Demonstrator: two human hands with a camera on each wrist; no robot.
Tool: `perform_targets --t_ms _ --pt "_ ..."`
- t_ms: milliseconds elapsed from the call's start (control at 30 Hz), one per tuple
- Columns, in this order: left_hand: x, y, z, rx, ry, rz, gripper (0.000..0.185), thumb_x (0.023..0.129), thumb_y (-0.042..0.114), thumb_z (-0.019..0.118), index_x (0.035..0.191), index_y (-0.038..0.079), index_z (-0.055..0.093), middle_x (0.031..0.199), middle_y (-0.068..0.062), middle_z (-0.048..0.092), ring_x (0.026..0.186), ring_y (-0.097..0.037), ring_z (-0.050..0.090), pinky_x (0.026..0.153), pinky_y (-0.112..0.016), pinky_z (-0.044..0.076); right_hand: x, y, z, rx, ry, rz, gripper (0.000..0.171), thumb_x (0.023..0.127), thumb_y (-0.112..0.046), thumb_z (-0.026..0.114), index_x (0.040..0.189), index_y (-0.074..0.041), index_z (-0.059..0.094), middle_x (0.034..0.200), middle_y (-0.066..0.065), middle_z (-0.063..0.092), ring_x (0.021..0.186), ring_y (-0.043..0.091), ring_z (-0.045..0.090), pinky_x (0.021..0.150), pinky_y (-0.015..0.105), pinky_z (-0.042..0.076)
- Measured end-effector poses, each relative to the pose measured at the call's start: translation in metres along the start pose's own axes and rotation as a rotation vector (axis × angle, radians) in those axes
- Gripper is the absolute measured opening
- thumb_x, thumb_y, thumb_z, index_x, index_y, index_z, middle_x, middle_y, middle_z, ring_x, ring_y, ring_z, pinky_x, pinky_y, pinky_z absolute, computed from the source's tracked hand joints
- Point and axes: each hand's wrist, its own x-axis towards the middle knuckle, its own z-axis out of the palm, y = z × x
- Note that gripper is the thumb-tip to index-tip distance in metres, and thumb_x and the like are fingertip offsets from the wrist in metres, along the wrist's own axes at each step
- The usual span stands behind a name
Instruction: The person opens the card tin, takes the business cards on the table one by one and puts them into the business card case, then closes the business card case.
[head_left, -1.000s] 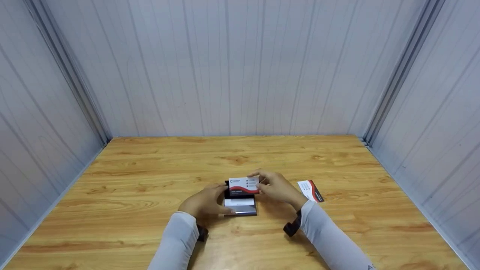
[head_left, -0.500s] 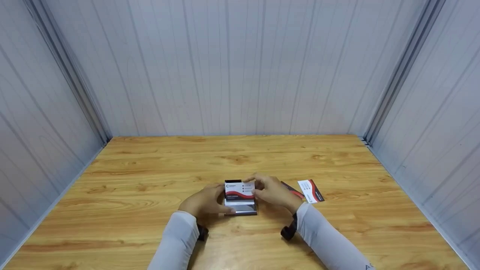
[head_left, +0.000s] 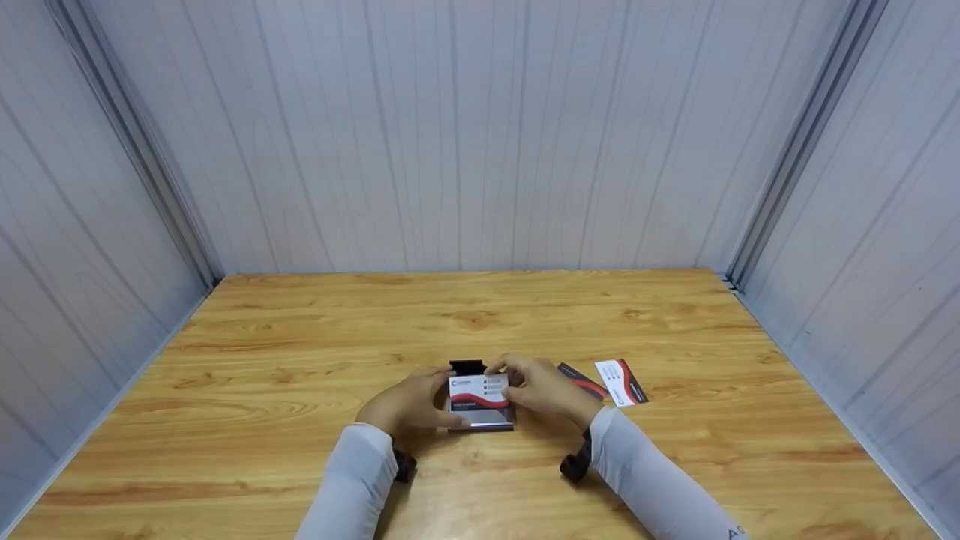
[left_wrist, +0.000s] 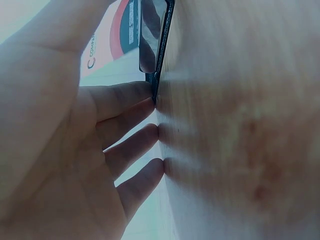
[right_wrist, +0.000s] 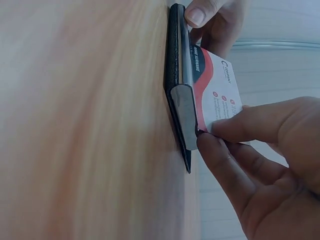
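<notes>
A black and silver card holder (head_left: 484, 417) lies on the wooden table (head_left: 480, 315) at the middle. My left hand (head_left: 439, 399) steadies its left side, thumb on top and fingertips (left_wrist: 156, 131) down on the wood beside the holder (left_wrist: 156, 45). My right hand (head_left: 507, 385) pinches a white, red and black business card (head_left: 478, 391) by its right edge. In the right wrist view the right hand (right_wrist: 207, 134) holds the card (right_wrist: 216, 95) with its lower edge tucked under the holder's silver lip (right_wrist: 183, 107), and the left thumb (right_wrist: 200, 12) presses the far end.
Two loose cards lie on the table to the right of my hands: a dark one (head_left: 583, 379) and a white and red one (head_left: 621, 382). Grey panelled walls (head_left: 480, 135) close in the table at the back and both sides.
My right hand has brought the card down and toward me, lower into the holder. The dark card on the table has come out from behind that hand. The left hand has stayed put.
</notes>
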Motion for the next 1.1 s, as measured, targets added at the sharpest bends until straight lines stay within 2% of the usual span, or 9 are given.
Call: perform_targets --t_ms 300,600,800,1100 --pt "0.0016 0.0018 0.0011 0.012 -0.001 0.002 0.097 0.081 0.050 0.082 0.154 0.004 0.039 0.158 -0.013 0.035 0.146 -0.032 0.028 0.115 -0.052 0.029 -0.0022 0.0020 0.0000 0.012 -0.039 -0.021 0.030 0.093 0.000 0.065 0.122 -0.008 0.068 0.118 0.008 0.067 0.104 0.022 0.064 0.088 0.041 0.054" --pt "0.0006 0.0002 -0.0002 0.023 -0.016 0.011 0.095 0.083 0.051 0.079 0.155 0.005 0.037 0.159 -0.014 0.033 0.147 -0.033 0.026 0.116 -0.051 0.027 -0.0035 0.0003 0.0004 -0.059 -0.068 -0.015 0.030 0.094 -0.003 0.067 0.123 -0.011 0.071 0.120 0.001 0.066 0.107 0.018 0.060 0.092 0.039 0.051" --pt "0.0000 -0.0005 0.0001 0.013 -0.026 0.010 0.095 0.084 0.052 0.079 0.156 0.007 0.036 0.159 -0.014 0.032 0.147 -0.034 0.026 0.115 -0.052 0.028 -0.0041 -0.0002 0.0008 -0.140 -0.094 -0.072 0.026 0.095 -0.004 0.067 0.119 -0.010 0.074 0.114 0.002 0.065 0.103 0.021 0.062 0.087 0.037 0.053" --pt "-0.0027 0.0004 -0.0005 0.030 -0.014 0.021 0.097 0.082 0.054 0.079 0.155 0.006 0.037 0.159 -0.014 0.033 0.147 -0.034 0.027 0.116 -0.051 0.028 -0.0040 -0.0032 0.0028 -0.184 -0.129 -0.077 0.027 0.097 -0.003 0.063 0.122 -0.008 0.073 0.118 0.004 0.068 0.110 0.022 0.063 0.091 0.037 0.053"
